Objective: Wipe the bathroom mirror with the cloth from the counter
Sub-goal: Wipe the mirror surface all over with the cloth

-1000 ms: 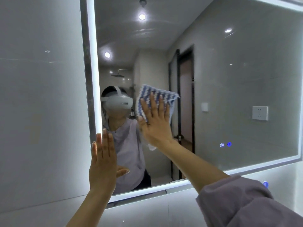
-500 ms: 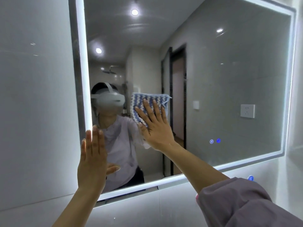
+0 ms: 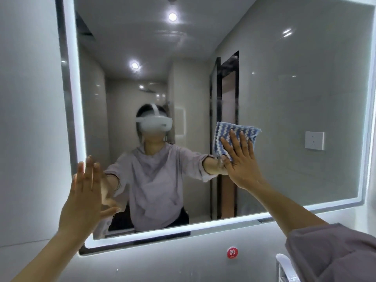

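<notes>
A large wall mirror point(image 3: 295, 88) with a lit white border fills most of the view. A blue-and-white zigzag cloth point(image 3: 227, 133) lies flat on the glass right of centre. My right hand point(image 3: 242, 161) presses the cloth against the mirror with straight, spread fingers. My left hand point(image 3: 85, 196) lies flat with straight fingers near the mirror's lower left corner. The mirror reflects a person in a grey top and a headset, with both arms reaching out.
Pale glossy tiles point(image 3: 30, 119) flank the mirror on the left. Below the mirror a round red sticker point(image 3: 232, 252) sits on the wall, and a white tap top point(image 3: 284, 263) shows at the bottom right beside my grey sleeve point(image 3: 333, 253).
My right hand has slid the cloth to the right across the glass. The view has swung so more of the mirror's lower edge and right side shows. My left hand stays by the lower left corner.
</notes>
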`<state>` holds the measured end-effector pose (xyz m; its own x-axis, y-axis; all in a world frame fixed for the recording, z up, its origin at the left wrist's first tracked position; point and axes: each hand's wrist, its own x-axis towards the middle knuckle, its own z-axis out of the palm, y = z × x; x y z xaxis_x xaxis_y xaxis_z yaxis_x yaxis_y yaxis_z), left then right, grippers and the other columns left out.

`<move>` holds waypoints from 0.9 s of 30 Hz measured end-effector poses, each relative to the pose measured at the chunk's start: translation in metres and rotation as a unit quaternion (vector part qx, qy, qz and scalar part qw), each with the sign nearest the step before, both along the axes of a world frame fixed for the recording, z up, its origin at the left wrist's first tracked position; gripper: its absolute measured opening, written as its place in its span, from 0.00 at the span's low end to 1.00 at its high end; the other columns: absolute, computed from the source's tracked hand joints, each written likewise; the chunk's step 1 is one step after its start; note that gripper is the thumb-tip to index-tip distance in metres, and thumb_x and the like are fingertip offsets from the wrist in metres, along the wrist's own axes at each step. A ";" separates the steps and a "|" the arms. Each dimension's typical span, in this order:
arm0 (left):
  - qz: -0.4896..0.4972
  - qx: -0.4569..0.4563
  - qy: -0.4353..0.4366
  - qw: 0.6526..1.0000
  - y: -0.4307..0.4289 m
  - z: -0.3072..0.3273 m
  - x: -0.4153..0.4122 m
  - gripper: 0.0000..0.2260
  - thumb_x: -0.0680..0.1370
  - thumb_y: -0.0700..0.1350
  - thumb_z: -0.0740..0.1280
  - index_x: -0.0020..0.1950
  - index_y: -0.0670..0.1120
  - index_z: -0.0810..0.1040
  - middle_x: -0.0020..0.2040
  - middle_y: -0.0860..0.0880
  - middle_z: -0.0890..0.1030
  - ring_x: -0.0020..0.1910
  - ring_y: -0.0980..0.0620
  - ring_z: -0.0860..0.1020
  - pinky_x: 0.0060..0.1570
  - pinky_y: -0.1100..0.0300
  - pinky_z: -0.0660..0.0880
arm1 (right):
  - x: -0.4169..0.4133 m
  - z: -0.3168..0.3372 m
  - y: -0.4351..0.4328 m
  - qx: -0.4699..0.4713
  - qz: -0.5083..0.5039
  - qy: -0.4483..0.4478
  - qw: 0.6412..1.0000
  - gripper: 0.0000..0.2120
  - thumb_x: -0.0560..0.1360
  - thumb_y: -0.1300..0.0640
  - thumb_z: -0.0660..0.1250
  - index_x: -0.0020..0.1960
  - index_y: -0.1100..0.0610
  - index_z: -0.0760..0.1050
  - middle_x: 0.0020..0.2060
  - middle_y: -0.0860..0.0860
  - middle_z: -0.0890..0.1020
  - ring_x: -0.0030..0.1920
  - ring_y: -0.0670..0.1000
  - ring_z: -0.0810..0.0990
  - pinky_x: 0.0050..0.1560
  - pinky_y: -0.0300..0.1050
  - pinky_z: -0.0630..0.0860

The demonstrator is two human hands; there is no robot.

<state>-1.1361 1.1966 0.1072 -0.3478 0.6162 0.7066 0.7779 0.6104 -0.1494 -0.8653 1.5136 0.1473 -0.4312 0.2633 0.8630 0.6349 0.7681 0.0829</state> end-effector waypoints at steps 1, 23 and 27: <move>0.008 0.001 0.001 1.000 0.001 0.000 0.003 0.56 0.66 0.77 0.36 0.73 0.29 0.54 0.75 0.31 0.52 0.74 0.31 0.53 0.70 0.37 0.58 | 0.006 0.000 0.006 0.012 0.003 -0.012 1.000 0.26 0.82 0.41 0.38 0.78 0.48 0.46 0.78 0.52 0.48 0.78 0.54 0.42 0.75 0.57 0.44; -0.001 0.043 -0.050 0.998 0.086 -0.039 0.184 0.43 0.74 0.69 0.39 0.75 0.36 0.46 0.76 0.40 0.45 0.76 0.42 0.44 0.73 0.48 0.48 | 0.034 0.002 0.019 0.045 0.122 -0.094 0.987 0.27 0.83 0.49 0.47 0.74 0.48 0.33 0.75 0.50 0.35 0.76 0.55 0.34 0.74 0.54 0.30; -0.006 0.052 -0.061 0.997 0.105 -0.027 0.185 0.40 0.77 0.59 0.60 0.76 0.37 0.43 0.77 0.42 0.41 0.76 0.44 0.40 0.75 0.49 0.46 | 0.035 -0.003 0.017 0.050 0.122 -0.084 0.988 0.27 0.83 0.49 0.47 0.74 0.48 0.33 0.74 0.50 0.34 0.76 0.56 0.35 0.72 0.53 0.27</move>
<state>-0.9513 1.3016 0.0799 -0.4276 0.5469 0.7197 0.7939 0.6080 0.0097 -0.8305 1.5310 0.1443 -0.6111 0.0512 0.7899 0.4031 0.8790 0.2549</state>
